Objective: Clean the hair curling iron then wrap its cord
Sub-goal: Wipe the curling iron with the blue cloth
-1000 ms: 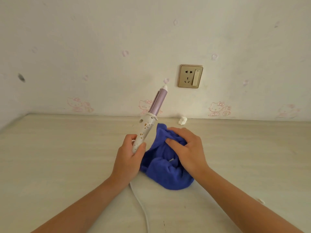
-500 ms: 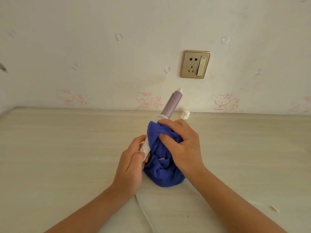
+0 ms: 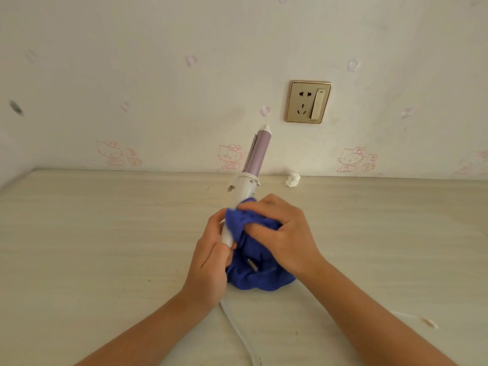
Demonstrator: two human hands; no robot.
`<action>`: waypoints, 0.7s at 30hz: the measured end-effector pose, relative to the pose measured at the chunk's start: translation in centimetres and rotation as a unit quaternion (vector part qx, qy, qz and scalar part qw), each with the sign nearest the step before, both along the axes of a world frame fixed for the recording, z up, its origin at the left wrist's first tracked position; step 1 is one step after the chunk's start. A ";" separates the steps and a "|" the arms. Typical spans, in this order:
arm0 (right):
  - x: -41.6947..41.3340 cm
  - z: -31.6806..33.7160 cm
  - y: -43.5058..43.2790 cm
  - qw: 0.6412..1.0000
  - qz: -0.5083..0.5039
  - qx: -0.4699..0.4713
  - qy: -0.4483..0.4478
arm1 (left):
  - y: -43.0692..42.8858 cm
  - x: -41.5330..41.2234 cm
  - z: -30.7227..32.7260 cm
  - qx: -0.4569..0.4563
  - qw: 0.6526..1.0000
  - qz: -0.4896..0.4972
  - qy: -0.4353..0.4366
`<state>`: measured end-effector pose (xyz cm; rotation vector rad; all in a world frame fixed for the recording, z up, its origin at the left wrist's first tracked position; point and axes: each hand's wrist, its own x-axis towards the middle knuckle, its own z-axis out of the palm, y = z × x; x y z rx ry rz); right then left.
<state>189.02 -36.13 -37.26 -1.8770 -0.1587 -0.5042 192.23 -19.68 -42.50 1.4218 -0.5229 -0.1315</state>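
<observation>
The curling iron (image 3: 252, 165) has a lilac barrel and a white handle and points up and away toward the wall. My left hand (image 3: 211, 262) grips the lower end of its handle. My right hand (image 3: 284, 233) presses a blue cloth (image 3: 260, 256) around the middle of the handle; the cloth's lower folds rest on the table. The white cord (image 3: 237, 331) runs from under my left hand toward the near edge of the table.
A pale wood-grain table (image 3: 105, 247) meets a wall with cartoon stickers. A gold wall socket with a switch (image 3: 308, 102) sits above the barrel's tip. A crumpled white tissue (image 3: 292, 179) lies by the wall, and a small scrap (image 3: 429, 323) lies at right.
My right hand brought the blue cloth up from the table onto the iron's handle and has since slid it down, baring the handle's top. The iron has turned a little more upright.
</observation>
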 end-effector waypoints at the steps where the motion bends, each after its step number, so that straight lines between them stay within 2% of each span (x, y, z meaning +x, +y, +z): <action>1: -0.3 -0.1 0.4 0.999 0.044 -0.024 0.012 | 0.1 0.1 -0.1 -0.006 1.000 0.005 0.025; 3: -0.5 -0.2 0.9 0.994 0.087 -0.056 0.019 | 0.2 0.2 0.0 -0.017 0.999 0.005 0.042; 4: -0.4 -0.1 1.0 0.996 0.073 -0.056 0.010 | 0.3 0.1 0.1 -0.015 0.999 0.003 0.028; 8: 0.8 1.1 -0.3 0.993 -0.103 0.045 -0.030 | 0.1 -0.2 0.5 0.034 0.998 -0.006 -0.045; 10: 0.9 1.3 -0.8 0.990 -0.118 0.066 -0.032 | -0.1 -0.4 0.5 0.043 0.997 -0.014 -0.055; 13: 0.1 0.4 -0.3 1.000 -0.004 0.006 0.000 | -0.1 -0.1 0.2 0.015 0.999 -0.008 -0.037; 15: -0.4 -0.1 0.7 0.995 0.084 -0.052 0.024 | 0.0 0.2 0.3 -0.006 1.000 -0.008 0.003; 16: -0.4 -0.2 1.0 0.993 0.097 -0.066 0.027 | 0.1 0.3 0.3 -0.012 1.000 -0.013 0.007; 18: 0.0 0.2 1.0 0.997 0.047 -0.054 0.009 | 0.3 0.2 0.5 -0.003 1.000 -0.013 -0.021; 21: 0.7 1.5 -0.1 0.996 -0.085 0.025 -0.029 | 0.1 -0.3 0.5 0.031 0.998 -0.012 -0.048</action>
